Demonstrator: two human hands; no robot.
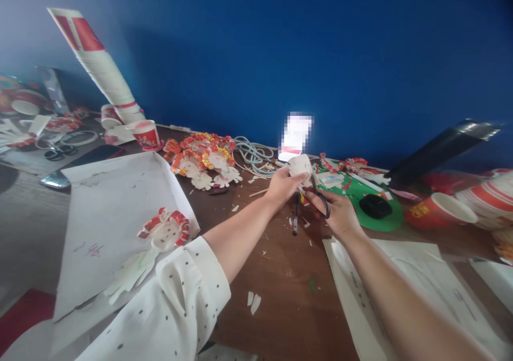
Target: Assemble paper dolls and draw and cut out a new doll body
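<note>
My left hand (282,186) pinches a white piece of paper cup (300,164) above the brown table. My right hand (336,211) has its fingers through the handles of black-handled scissors (323,203). The blades point up at the right edge of the white piece; whether they are cutting into it I cannot tell. Below the hands lies a black pen (296,214), with small white paper scraps (254,302) scattered over the tabletop. A lit phone screen (295,134), blurred out, stands just behind the held piece.
Several red-and-white paper cut-outs (204,158) are heaped at the back left, beside a coiled pale cord (254,155). A white box lid (108,206) lies left. Right stand a green sheet (387,219), a red paper cup (438,211) and a dark cylinder (436,150). Stacked cups (106,83) lean against the blue wall.
</note>
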